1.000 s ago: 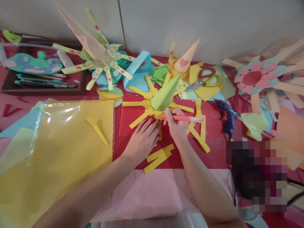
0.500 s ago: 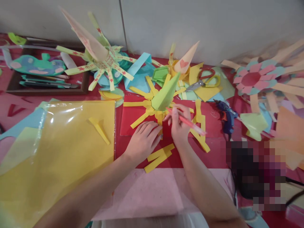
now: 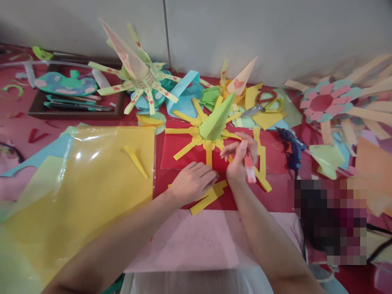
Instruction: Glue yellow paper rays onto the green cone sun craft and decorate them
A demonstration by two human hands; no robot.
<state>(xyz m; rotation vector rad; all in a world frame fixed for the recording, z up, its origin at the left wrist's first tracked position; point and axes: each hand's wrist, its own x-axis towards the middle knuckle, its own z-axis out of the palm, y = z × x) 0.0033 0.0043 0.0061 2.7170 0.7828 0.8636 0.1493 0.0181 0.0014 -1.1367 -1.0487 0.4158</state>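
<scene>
A green paper cone [image 3: 216, 120] stands at the centre of a flower shape with long yellow strips [image 3: 183, 131], on a red sheet [image 3: 177, 152]. My right hand [image 3: 240, 159], to the right of the flower, is closed around a pink-red pen [image 3: 250, 168], whose end points down toward me. Just below the flower, near its front strip, my left hand [image 3: 193, 182] rests with its fingers bent together. Whether it pinches anything is hidden. Loose yellow strips [image 3: 208, 199] lie beside and partly beneath the left hand.
Left lies a yellow sheet in a clear sleeve [image 3: 107, 171]. Behind are a tool tray [image 3: 76, 113], a striped paper flower [image 3: 143, 83], scissors [image 3: 265, 107] and a small heart-marked cone [image 3: 240, 81]. A blue glue gun [image 3: 292, 149] and a pink flower [image 3: 327, 100] are at right.
My right hand has pulled back right from the flower, and the pen has turned steeper. My left hand has moved slightly down and right, off the front strip. The view has shifted a little.
</scene>
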